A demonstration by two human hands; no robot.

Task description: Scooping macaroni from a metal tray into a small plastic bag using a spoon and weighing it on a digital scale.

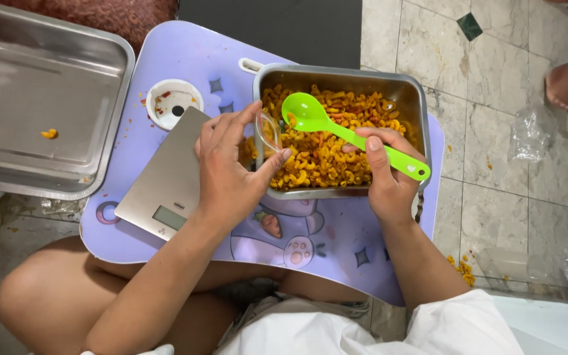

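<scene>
My right hand (pixel 389 174) grips a bright green plastic spoon (pixel 346 131) over the steel tray of orange macaroni (pixel 336 151). Left hand (pixel 228 167) pinches what's probably a clear plastic cup (pixel 269 131). All this sits on a lilac cartoon lap table (pixel 336 243) over a marble tile floor (pixel 494 131).

Bright, even daylight. Soft shadows under hands. White glare on empty steel tray (pixel 41 98). Slight blur at far corners.

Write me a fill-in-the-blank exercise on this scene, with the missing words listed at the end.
1. The right hand holds a spoon whose colour is ____.
2. The metal tray under the spoon holds orange ____.
3. The left hand holds a small clear cup above a flat kitchen ____, next to the tray.
4. The lap table under it all is coloured ____.

Missing words: green; macaroni; scale; purple
</scene>
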